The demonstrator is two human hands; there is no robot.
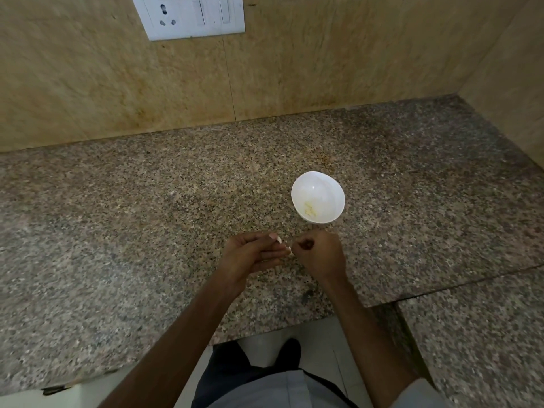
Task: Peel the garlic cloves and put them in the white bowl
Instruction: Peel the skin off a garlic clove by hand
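Both left grip and right grip pinch garlic clove above granite counter.

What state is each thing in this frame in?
white bowl: upright on the counter, a few peeled garlic pieces inside.
garlic clove: pinched between both hands, mostly hidden.
left hand: fingertips pinch the clove.
right hand: curled, pinching the clove.
wall socket: nothing plugged in.

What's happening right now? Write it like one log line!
step: peeling | left hand, right hand: pinch garlic clove | white bowl: peeled garlic inside, on counter
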